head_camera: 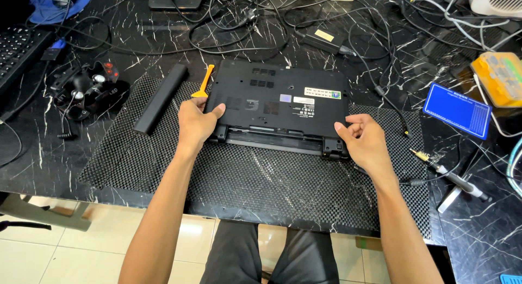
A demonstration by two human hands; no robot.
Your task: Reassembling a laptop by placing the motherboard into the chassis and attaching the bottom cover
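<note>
Left hand [198, 121] is laid on the near-left corner of the upturned black laptop [277, 102], fingers spread flat over the base cover and thumb tucked at the edge, pressed rather than clamped. Right hand [365, 138] is set at the laptop's near-right corner by the hinge, fingers curled loosely together against the edge; whether anything is pinched cannot be told. Laptop is recorded bottom-side up, long axis running left to right across the person, its open battery bay [274, 138] along the near edge between the two hands. Both hands are touching it, neither nearer than the other. Removed long black battery [161, 98] is listed well to the laptop's left, lying obliquely, clear of the left hand. Orange plastic pry tool [204, 81] is noted just beside the laptop's far-left corner, just beyond the left hand. Laptop is carried on a black mesh anti-slip mat [272, 180], itself spread on a black marble-patterned tabletop [43, 159]. To the laptop's right: blue card-like pad [457, 110] and a screwdriver [446, 172]. Beyond the laptop, a tangle of black cables [234, 28] and a power adapter [326, 40] are entered. Tiled floor is seen below the tabletop's near edge.
</note>
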